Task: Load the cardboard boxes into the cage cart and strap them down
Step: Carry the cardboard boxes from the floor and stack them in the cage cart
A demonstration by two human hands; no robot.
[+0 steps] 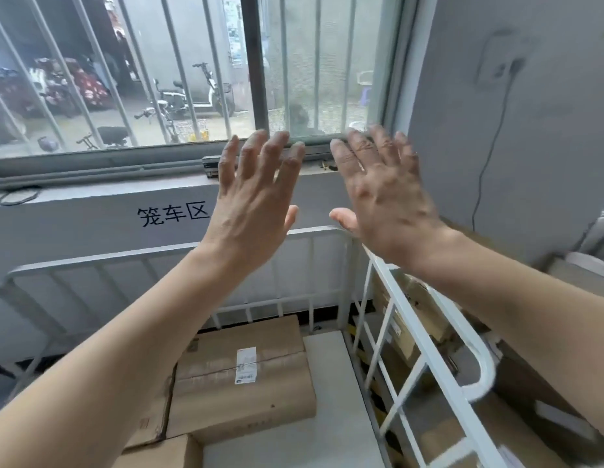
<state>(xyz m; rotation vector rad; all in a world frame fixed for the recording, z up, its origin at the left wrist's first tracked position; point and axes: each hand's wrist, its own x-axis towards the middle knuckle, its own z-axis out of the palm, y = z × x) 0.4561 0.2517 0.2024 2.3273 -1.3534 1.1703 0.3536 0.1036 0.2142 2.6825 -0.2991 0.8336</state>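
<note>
My left hand [256, 194] and my right hand [381, 190] are raised side by side in front of me, backs toward me, fingers spread, holding nothing. Below them stands the white metal cage cart [425, 336], seen from above. Inside it lies a brown cardboard box [239, 376] with a white shipping label on top. Another box [158, 452] shows at the bottom edge, partly hidden by my left forearm. No strap is in view.
More cardboard boxes [408, 319] stand outside the cart's right side, behind its bars. A grey wall with black characters [173, 214] and a barred window rise behind the cart. A black cable [489, 163] hangs down the right wall.
</note>
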